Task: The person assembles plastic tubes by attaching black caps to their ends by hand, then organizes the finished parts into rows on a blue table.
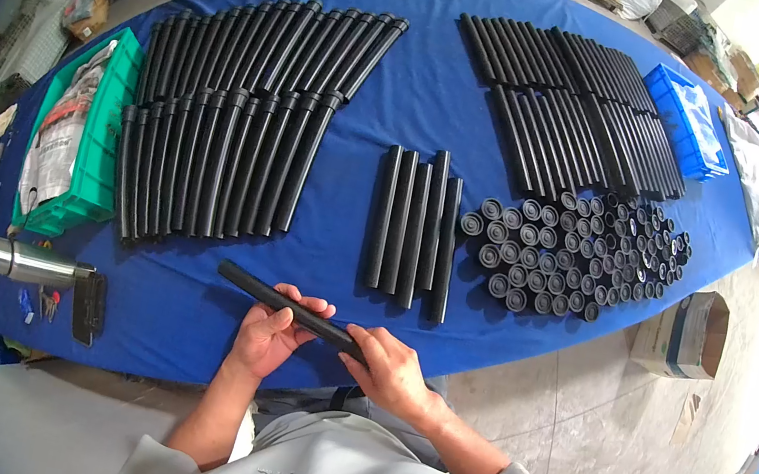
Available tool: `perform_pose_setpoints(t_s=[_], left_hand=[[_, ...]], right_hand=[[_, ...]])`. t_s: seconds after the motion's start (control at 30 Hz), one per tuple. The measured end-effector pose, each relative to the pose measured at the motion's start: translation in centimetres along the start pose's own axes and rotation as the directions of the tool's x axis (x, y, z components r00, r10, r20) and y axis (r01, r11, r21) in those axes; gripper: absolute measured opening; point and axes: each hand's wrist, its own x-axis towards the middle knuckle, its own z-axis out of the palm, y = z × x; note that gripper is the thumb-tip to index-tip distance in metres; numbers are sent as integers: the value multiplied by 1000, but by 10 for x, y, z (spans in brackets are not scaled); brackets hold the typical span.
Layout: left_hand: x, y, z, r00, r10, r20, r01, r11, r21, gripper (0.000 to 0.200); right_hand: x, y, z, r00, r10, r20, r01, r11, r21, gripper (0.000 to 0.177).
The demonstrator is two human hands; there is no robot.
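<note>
Over blue desk (pixel 405 89), gripping black tube (pixel 254 285) between the fingers, left hand (pixel 266 334) wrapped round its middle, right hand (pixel 391 371) closed on its end, probably light, stiff, smooth, safest held mid-length.

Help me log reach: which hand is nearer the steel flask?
Left. The left hand, on the black tube, is right of the steel flask; the right hand grips the tube farther right.

Grey shirt, sleeves pushed up
</note>
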Motion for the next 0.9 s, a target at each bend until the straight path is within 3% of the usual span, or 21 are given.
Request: perform_pose_setpoints(t_s=[0.07,0.1,0.13,0.17,0.2,0.27,0.3,0.33,0.43,0.47,0.57,0.7,0.73,0.77,0.8,0.83,0.87,0.9], left_hand=[[0,0,1,1000,-4,4,4,1000,-19,26],[-7,-8,4,1000,-18,8,18,999,-45,26],[-7,-6,4,1000,-17,26,18,999,-42,26],[-8,-4,4,999,-18,44,19,999,-39,26],[-9,-6,5,999,-21,31,22,999,-36,26],[-3,-4,5,1000,-7,19,7,1000,-6,27],[-3,-3,4,1000,-7,15,7,1000,-6,28],[-2,-2,2,1000,-2,12,3,1000,-3,30],[-2,0,-3,999,9,45,-9,1000,5,32],[-2,0,-4,998,10,63,-10,1000,6,33],[0,0,-1,997,20,78,-18,999,-32,33],[-2,0,-2,1000,-7,26,7,1000,-5,33],[-2,0,-4,998,14,54,-15,1000,18,34],[-1,0,-6,998,2,67,-3,1000,17,34],[-2,0,-7,997,-9,75,8,1000,17,34],[-3,1,-8,996,-17,84,15,1000,16,34],[-2,0,-7,998,-23,64,22,1000,22,33],[-1,0,-2,999,-25,43,24,999,25,33]], right_hand=[[-1,-3,1,995,-90,-48,83,989,-121,43],[-6,-14,-12,984,155,86,-163,982,92,40],[4,-27,-25,912,332,240,-392,878,275,37],[8,-35,-32,789,449,419,-604,689,400,35],[5,-31,-31,752,488,443,-658,600,455,32],[3,-14,-17,959,258,118,-283,904,319,33],[1,-11,-11,996,90,-21,-84,977,196,34],[1,-9,-8,997,11,-74,-3,994,105,36],[5,-13,-12,996,50,-68,-32,970,242,37],[5,-20,-18,929,332,166,-371,829,419,38],[2,-5,-6,998,-5,-68,19,980,196,39],[7,-9,-1,962,-199,-185,191,980,-61,39],[6,-13,-6,987,-104,-120,109,993,35,39],[7,-16,-15,992,118,47,-125,965,229,40],[14,-24,-30,923,292,252,-371,850,374,41],[17,-27,-38,788,398,469,-601,663,447,42],[12,-20,-28,924,282,257,-363,856,367,42],[5,-13,-19,982,158,98,-178,955,239,41]])
